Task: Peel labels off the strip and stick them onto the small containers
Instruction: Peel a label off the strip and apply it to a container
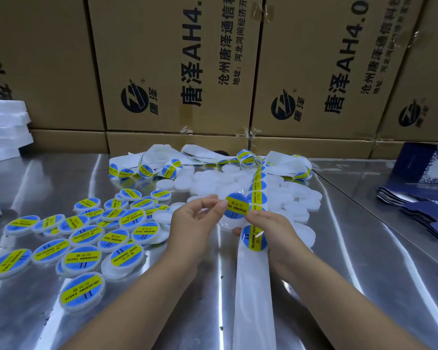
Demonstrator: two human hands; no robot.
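A round blue and yellow label [236,206] is held upright above the metal table [339,248]. My left hand [195,228] pinches its left edge with thumb and forefinger. My right hand [268,231] pinches its lower right edge and also holds a small white container [229,224] just beneath it. The white backing strip [253,286] runs under my right hand toward me, with one label [253,237] on it near my thumb and more labels [258,188] on its far part. Several labelled containers [86,258] lie at the left. Bare white containers [296,203] are piled behind my hands.
Loose coils of used strip [162,160] lie at the back of the table. Stacked cardboard boxes [177,72] wall off the far side. White foam blocks [3,127] stand at the far left. Dark blue pouches [425,205] lie at the right.
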